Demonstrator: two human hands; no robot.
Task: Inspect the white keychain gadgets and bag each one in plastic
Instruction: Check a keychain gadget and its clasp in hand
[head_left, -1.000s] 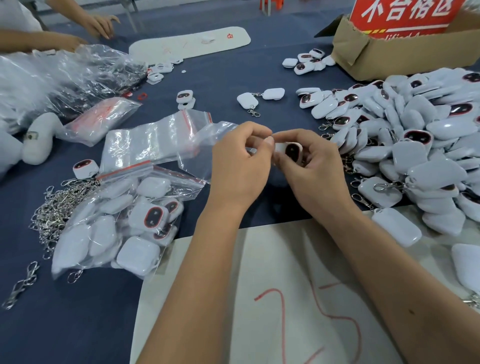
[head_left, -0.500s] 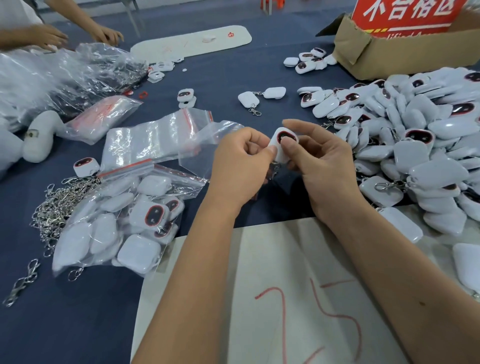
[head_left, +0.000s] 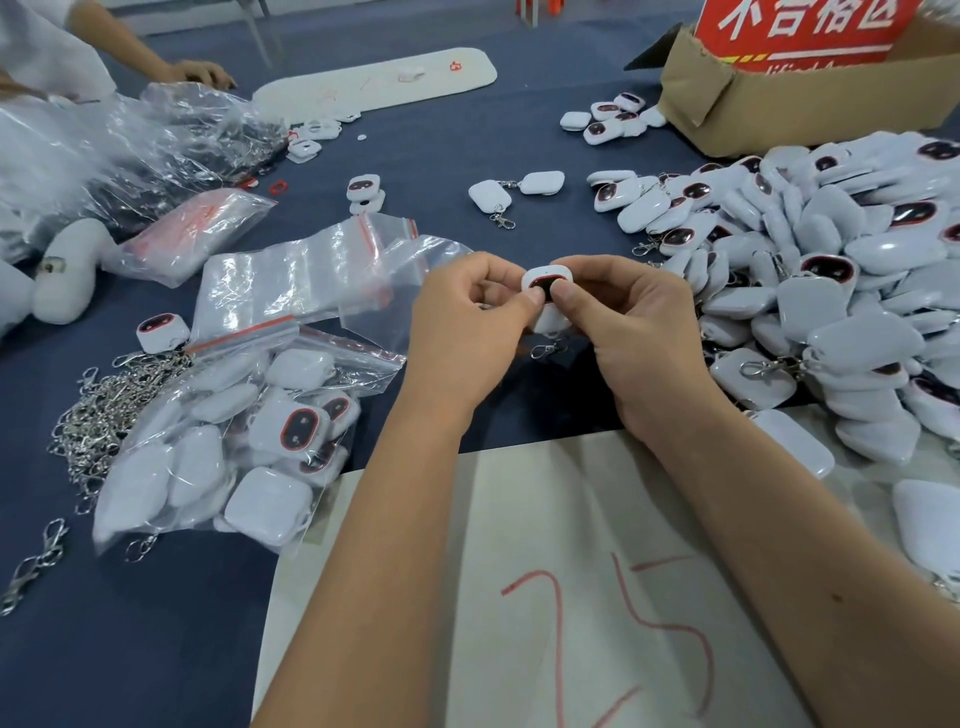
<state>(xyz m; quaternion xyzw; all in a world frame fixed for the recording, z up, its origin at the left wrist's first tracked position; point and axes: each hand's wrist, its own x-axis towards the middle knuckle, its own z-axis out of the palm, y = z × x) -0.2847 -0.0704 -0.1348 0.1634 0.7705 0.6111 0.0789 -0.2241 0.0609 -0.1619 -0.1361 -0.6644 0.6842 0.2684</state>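
Thumbs of both hands meet on the dark, red-rimmed face of one white keychain gadget (head_left: 545, 291), raised above the blue table cloth (head_left: 415, 156). The left hand (head_left: 470, 332) has its fingers curled and pinches the gadget's left side; the right hand (head_left: 628, 332) pinches its right side. The face is turned up toward the camera, probably so the screen can be checked. Its metal clasp (head_left: 543, 351) hangs free below the gadget. An empty zip bag (head_left: 395, 291) lies just left of the left hand, within easy reach for bagging. Right of the gadget a heap of unbagged gadgets (head_left: 831, 291) crowds close to the right hand. Left of the gadget a filled bag (head_left: 228, 441) sits near the white sheet (head_left: 519, 519), whose bare surface leaves room toward the person.
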